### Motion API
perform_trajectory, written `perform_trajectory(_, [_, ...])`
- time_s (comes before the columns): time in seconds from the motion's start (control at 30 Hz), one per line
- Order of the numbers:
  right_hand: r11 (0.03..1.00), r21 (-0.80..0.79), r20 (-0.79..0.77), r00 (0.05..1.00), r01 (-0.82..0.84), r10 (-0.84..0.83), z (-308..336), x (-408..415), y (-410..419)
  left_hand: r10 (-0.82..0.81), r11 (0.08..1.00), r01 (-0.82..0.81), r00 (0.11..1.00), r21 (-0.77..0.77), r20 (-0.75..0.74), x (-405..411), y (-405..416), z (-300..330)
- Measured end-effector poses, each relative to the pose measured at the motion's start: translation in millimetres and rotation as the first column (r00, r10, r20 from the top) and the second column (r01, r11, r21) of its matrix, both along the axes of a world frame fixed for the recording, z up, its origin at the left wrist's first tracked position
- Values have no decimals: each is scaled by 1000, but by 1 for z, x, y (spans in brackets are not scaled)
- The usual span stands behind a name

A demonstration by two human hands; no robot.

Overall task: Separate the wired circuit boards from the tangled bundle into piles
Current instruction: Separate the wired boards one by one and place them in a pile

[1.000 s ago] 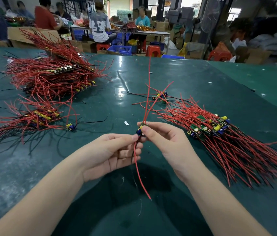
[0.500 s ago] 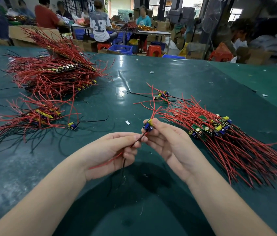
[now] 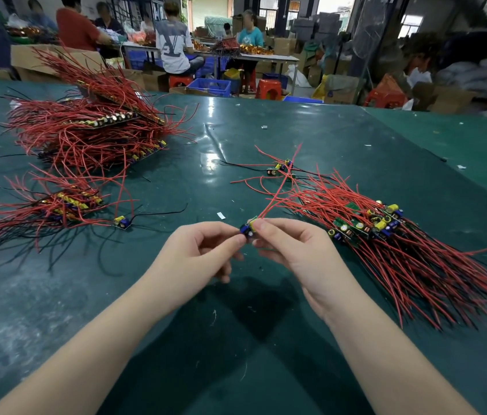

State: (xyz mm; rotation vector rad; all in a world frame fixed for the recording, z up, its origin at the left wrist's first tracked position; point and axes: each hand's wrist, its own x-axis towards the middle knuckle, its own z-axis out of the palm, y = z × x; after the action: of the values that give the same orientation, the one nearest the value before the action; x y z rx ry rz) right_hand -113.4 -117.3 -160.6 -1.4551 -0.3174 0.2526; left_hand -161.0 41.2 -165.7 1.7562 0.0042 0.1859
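Between my hands is one small circuit board (image 3: pixel 248 228) with a blue capacitor, a yellow part and red wires running up and right. My right hand (image 3: pixel 291 250) pinches it from the right with thumb and forefinger. My left hand (image 3: pixel 203 253) pinches its left end with curled fingers. To the right lies a fanned bundle of boards with red wires (image 3: pixel 385 235). A smaller pile (image 3: pixel 65 205) lies at the left, and a big heap of wired boards (image 3: pixel 92 133) sits behind it.
A single board with a black wire (image 3: pixel 122 222) lies beside the left pile. A few loose boards (image 3: pixel 281 169) lie behind the right bundle. The green table (image 3: pixel 236 339) carries small scraps. People sit at benches with boxes and stools beyond the far edge.
The red wire that hung below my hands and through my left palm is gone from there; the board's wires now point up and right. My left fingers have closed onto the board's end.
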Motion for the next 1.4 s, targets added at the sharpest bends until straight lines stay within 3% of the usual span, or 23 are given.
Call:
perform_trajectory(0.1, [999, -29, 26, 999, 27, -26, -1, 0, 1, 63, 986, -74, 995, 148, 77, 1, 2, -4])
perform_trajectory(0.23, [997, -41, 72, 996, 61, -58, -2, -1, 2, 57, 870, -202, 948, 450, 314, 0, 4, -4])
perform_trajectory(0.5, [997, -9, 119, 990, 76, -74, 0, -1, 2, 95, 963, -148, 969, 224, 228, -3, 1, -4])
perform_trajectory(0.7, [995, -31, 106, 990, 93, -90, -1, -3, 5, 78, 878, -215, 945, 426, 317, -5, 5, -2])
perform_trajectory(0.9, [993, -73, 118, 989, 96, -87, 0, -3, 2, -48, 759, -233, 911, 608, 409, -3, 10, 2])
perform_trajectory(0.97, [995, -55, 100, 992, 77, -72, 1, -4, 2, -15, 805, -212, 927, 554, 376, -3, 11, 2])
perform_trajectory(1.03, [998, -31, 75, 996, 55, -52, 2, -4, 2, 20, 895, -129, 968, 428, 251, -3, 10, 2])
perform_trajectory(1.1, [1000, 15, 28, 999, 21, -21, 4, -4, 1, -9, 988, -6, 995, 152, 99, -2, 8, 4])
perform_trajectory(1.17, [996, 86, -36, 999, -25, 29, 6, -4, 1, -91, 976, 81, 995, -204, -44, -2, 6, 8])
perform_trajectory(1.23, [984, 163, -93, 992, -71, 87, 8, -3, 1, -185, 896, 99, 969, -433, -161, -3, 4, 11])
perform_trajectory(1.3, [973, 216, -132, 984, -86, 116, 8, -3, 1, -227, 860, 88, 948, -503, -223, -2, 3, 12])
perform_trajectory(1.4, [978, 196, -148, 983, -74, 104, 7, -2, 1, -212, 899, 108, 955, -424, -208, -2, 3, 12])
